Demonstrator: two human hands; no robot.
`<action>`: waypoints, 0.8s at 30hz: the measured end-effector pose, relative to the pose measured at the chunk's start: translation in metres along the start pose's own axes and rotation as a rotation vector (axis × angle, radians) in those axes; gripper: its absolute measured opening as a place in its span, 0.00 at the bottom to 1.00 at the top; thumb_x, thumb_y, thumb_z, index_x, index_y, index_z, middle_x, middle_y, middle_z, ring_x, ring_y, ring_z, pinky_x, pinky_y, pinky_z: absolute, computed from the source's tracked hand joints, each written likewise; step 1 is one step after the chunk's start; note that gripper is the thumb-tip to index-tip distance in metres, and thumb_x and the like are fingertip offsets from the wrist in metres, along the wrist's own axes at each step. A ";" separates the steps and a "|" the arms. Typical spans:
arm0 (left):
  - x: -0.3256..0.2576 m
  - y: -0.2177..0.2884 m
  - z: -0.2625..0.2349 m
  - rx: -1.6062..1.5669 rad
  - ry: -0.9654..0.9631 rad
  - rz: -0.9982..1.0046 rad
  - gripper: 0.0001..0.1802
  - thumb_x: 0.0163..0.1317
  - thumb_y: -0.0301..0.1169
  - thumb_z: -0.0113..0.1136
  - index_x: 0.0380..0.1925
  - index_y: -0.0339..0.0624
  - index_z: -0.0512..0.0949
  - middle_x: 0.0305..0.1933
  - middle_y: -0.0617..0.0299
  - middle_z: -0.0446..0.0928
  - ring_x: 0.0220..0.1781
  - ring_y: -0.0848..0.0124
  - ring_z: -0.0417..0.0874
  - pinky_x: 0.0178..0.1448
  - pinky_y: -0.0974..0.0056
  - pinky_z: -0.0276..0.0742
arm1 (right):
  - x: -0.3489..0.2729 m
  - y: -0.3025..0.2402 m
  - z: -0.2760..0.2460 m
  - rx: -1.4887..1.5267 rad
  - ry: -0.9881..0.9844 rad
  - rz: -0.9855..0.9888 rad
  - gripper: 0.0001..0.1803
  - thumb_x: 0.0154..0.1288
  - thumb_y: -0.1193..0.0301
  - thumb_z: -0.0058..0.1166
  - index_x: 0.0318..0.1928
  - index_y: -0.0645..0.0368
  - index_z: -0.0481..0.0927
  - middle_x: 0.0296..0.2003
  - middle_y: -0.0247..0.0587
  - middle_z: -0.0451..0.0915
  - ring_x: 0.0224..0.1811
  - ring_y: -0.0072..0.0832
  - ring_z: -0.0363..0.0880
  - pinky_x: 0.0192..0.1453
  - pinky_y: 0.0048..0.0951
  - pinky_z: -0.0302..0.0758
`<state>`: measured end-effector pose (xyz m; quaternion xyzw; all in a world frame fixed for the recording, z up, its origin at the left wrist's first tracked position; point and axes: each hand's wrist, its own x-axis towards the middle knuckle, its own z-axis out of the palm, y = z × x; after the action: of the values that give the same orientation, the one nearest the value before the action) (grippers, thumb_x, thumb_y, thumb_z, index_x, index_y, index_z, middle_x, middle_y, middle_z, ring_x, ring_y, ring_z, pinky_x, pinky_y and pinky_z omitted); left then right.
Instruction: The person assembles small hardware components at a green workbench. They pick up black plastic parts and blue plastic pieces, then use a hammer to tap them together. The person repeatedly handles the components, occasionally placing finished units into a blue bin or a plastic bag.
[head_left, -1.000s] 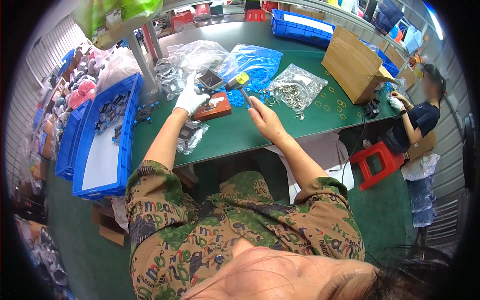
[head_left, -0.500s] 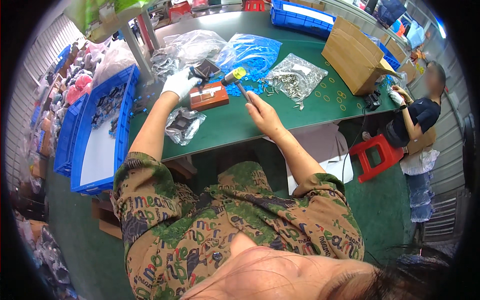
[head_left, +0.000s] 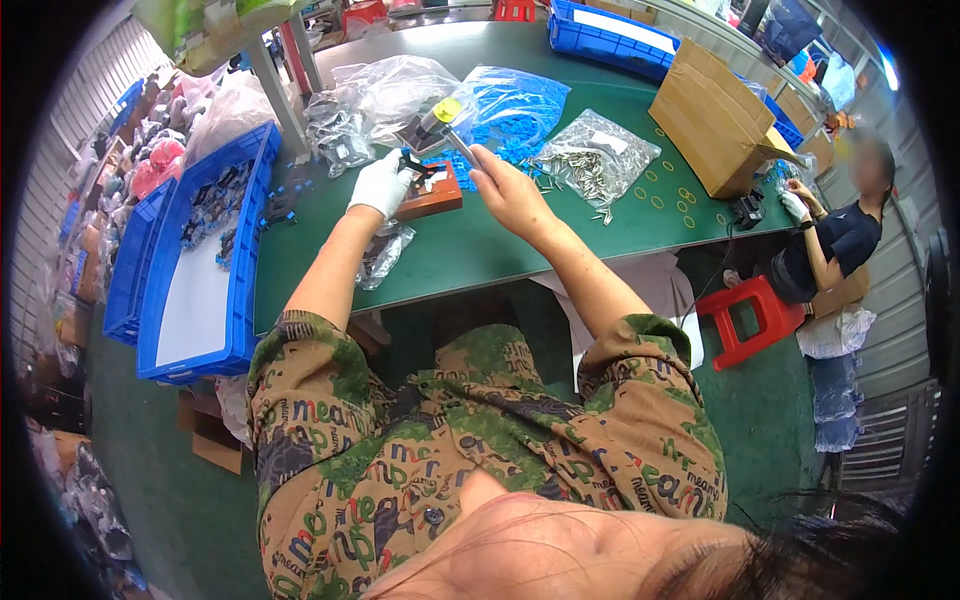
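Observation:
My left hand (head_left: 381, 188), in a white glove, has its fingers closed on a small black part (head_left: 428, 168) at the top of a reddish-brown block (head_left: 432, 203). Whether the part rests on the block or sits just above it is hard to tell. My bare right hand (head_left: 512, 200) grips a hammer (head_left: 462, 148) by its handle, the yellow-green head raised beyond the block. Under my left wrist lies a clear bag (head_left: 385, 255) with dark contents. Behind the hammer, small blue pieces (head_left: 510, 140) spill from a blue-looking plastic bag (head_left: 520, 95).
An open clear bag of metal pins (head_left: 595, 165) and several yellow rings (head_left: 655, 200) lie to the right. Beyond stands a cardboard box (head_left: 710, 120). A blue crate (head_left: 200, 300) with parts flanks the table's left. At far right a co-worker (head_left: 840, 235) sits beside a red stool (head_left: 750, 315).
My left hand has come nearer and slightly right, bringing the black part down to the block. The hammer head has moved up and left, away from the block.

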<state>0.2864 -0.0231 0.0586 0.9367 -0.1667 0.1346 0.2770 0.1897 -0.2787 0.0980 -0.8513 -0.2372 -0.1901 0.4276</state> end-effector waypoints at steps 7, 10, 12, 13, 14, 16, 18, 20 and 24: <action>0.001 0.006 -0.003 0.021 -0.022 -0.033 0.17 0.68 0.38 0.58 0.53 0.45 0.76 0.46 0.44 0.84 0.51 0.45 0.84 0.56 0.47 0.78 | 0.021 0.007 0.001 -0.142 -0.155 -0.038 0.19 0.77 0.67 0.47 0.63 0.58 0.70 0.46 0.64 0.81 0.50 0.61 0.80 0.51 0.52 0.77; 0.000 0.000 0.000 0.030 -0.014 -0.024 0.17 0.69 0.40 0.57 0.54 0.45 0.75 0.46 0.43 0.84 0.51 0.44 0.83 0.57 0.47 0.78 | 0.033 -0.003 -0.007 -0.127 0.001 -0.191 0.19 0.77 0.67 0.48 0.64 0.59 0.71 0.47 0.65 0.81 0.50 0.61 0.80 0.52 0.51 0.78; 0.000 -0.004 0.000 0.038 -0.008 -0.019 0.17 0.69 0.40 0.57 0.54 0.45 0.75 0.46 0.43 0.84 0.52 0.44 0.83 0.57 0.47 0.78 | 0.041 -0.026 -0.018 -0.025 0.226 -0.259 0.19 0.77 0.66 0.47 0.64 0.60 0.72 0.48 0.66 0.81 0.51 0.61 0.80 0.52 0.51 0.78; 0.001 -0.005 -0.001 0.041 -0.002 -0.017 0.17 0.69 0.40 0.57 0.54 0.45 0.75 0.47 0.44 0.84 0.52 0.44 0.83 0.57 0.47 0.78 | 0.044 -0.036 -0.023 0.025 0.339 -0.294 0.20 0.77 0.66 0.47 0.64 0.61 0.72 0.48 0.67 0.81 0.51 0.61 0.80 0.52 0.51 0.78; 0.000 -0.007 0.001 0.035 0.013 -0.012 0.17 0.69 0.40 0.57 0.53 0.45 0.76 0.45 0.43 0.84 0.51 0.43 0.83 0.57 0.46 0.77 | 0.040 -0.040 -0.023 0.032 0.366 -0.240 0.20 0.78 0.66 0.47 0.64 0.61 0.72 0.48 0.67 0.81 0.51 0.60 0.80 0.51 0.52 0.78; 0.002 0.002 0.001 0.028 -0.013 -0.041 0.16 0.69 0.40 0.58 0.52 0.45 0.76 0.44 0.42 0.84 0.51 0.42 0.83 0.56 0.45 0.77 | 0.027 -0.019 -0.010 -0.169 -0.022 -0.066 0.21 0.77 0.66 0.50 0.66 0.61 0.72 0.48 0.65 0.82 0.50 0.59 0.81 0.52 0.49 0.78; -0.002 0.006 0.003 -0.003 -0.023 -0.015 0.16 0.69 0.39 0.57 0.52 0.45 0.76 0.44 0.40 0.84 0.50 0.40 0.83 0.54 0.44 0.77 | 0.015 -0.007 -0.012 -0.285 -0.203 -0.003 0.22 0.77 0.65 0.51 0.66 0.61 0.72 0.49 0.63 0.82 0.50 0.58 0.81 0.51 0.48 0.79; 0.004 0.004 0.002 0.054 -0.025 -0.015 0.17 0.69 0.41 0.57 0.52 0.44 0.76 0.44 0.41 0.84 0.50 0.42 0.83 0.54 0.45 0.77 | 0.025 -0.001 -0.018 -0.241 -0.002 -0.071 0.22 0.77 0.64 0.51 0.66 0.60 0.72 0.49 0.62 0.82 0.51 0.58 0.81 0.51 0.48 0.79; 0.008 -0.008 0.005 0.089 -0.035 -0.070 0.19 0.69 0.40 0.54 0.57 0.46 0.73 0.47 0.40 0.83 0.52 0.41 0.83 0.56 0.45 0.77 | 0.013 -0.007 -0.027 -0.118 -0.019 0.024 0.24 0.78 0.63 0.51 0.68 0.59 0.71 0.49 0.58 0.83 0.52 0.53 0.83 0.54 0.43 0.78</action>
<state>0.2975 -0.0209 0.0535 0.9554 -0.1327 0.1158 0.2369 0.1926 -0.2945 0.1246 -0.8796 -0.2193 -0.1906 0.3766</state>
